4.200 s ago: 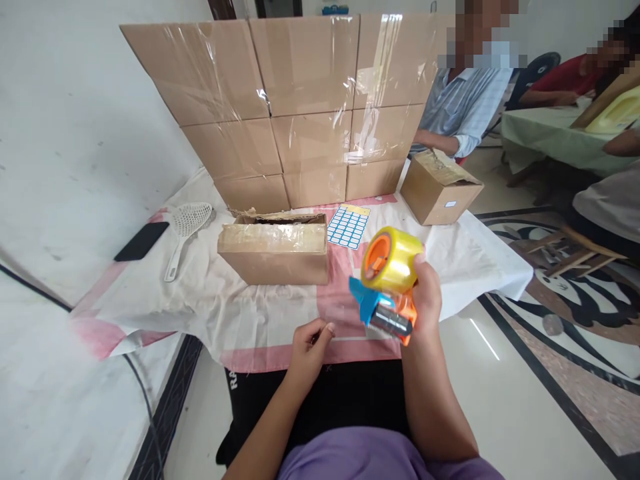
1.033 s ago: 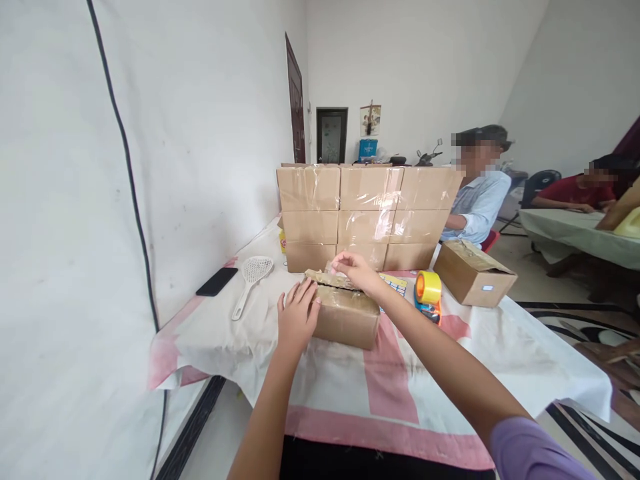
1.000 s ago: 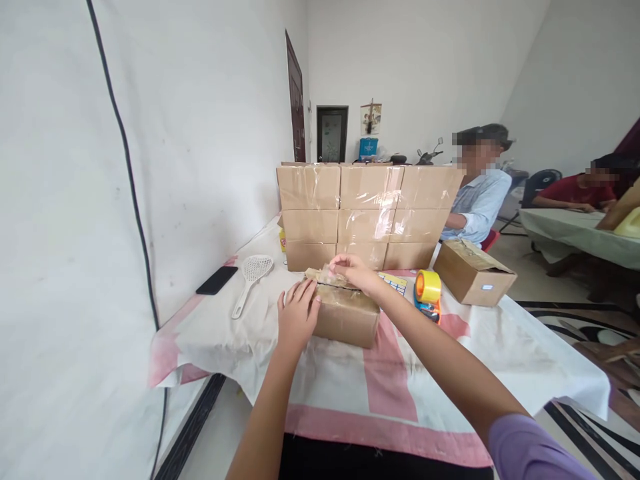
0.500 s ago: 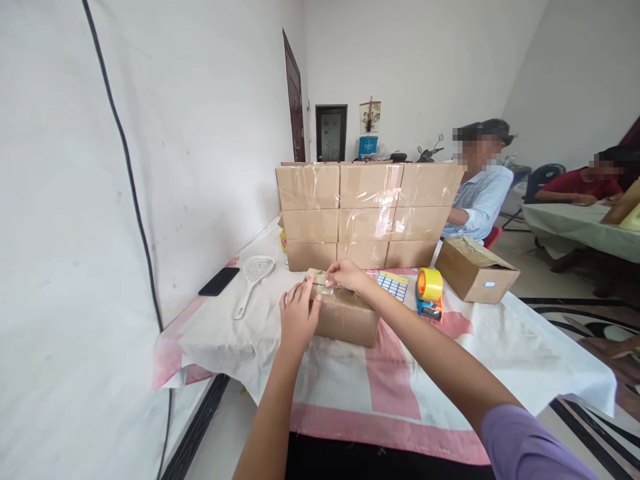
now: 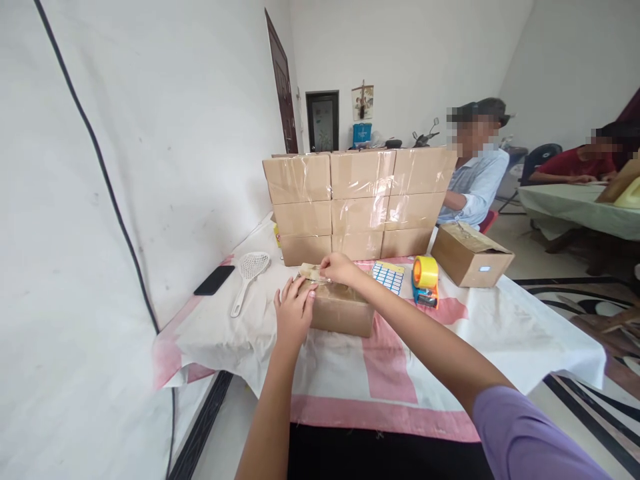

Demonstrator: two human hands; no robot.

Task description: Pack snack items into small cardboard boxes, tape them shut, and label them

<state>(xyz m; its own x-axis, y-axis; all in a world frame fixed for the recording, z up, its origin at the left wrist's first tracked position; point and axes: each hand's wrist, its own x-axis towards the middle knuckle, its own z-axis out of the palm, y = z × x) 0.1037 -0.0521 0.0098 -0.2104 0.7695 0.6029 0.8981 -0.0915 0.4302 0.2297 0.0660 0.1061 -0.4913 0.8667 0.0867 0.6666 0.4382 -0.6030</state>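
A small cardboard box (image 5: 345, 315) lies on the cloth-covered table in front of me, with shiny packing tape along its top. My left hand (image 5: 294, 310) rests on the box's left end, fingers spread. Over the top, my right hand (image 5: 340, 270) pinches a strip of tape (image 5: 311, 271), whose left part stands up from the box. The right fingertips are partly hidden. Close by on the right are a tape dispenser (image 5: 425, 283) with a yellow roll and a sheet of blue-edged labels (image 5: 388, 277).
A wall of stacked, taped cardboard boxes (image 5: 357, 203) stands just behind. At left lie a white slotted scoop (image 5: 250, 270) and a black phone (image 5: 214, 281). Another box (image 5: 473, 257) sits at right, near a seated person (image 5: 477, 180). The table cloth (image 5: 330, 410) hangs over the front edge.
The tape strip's left end now stands higher off the box in my right fingers. My left hand stays on the box. The whole view has shifted slightly.
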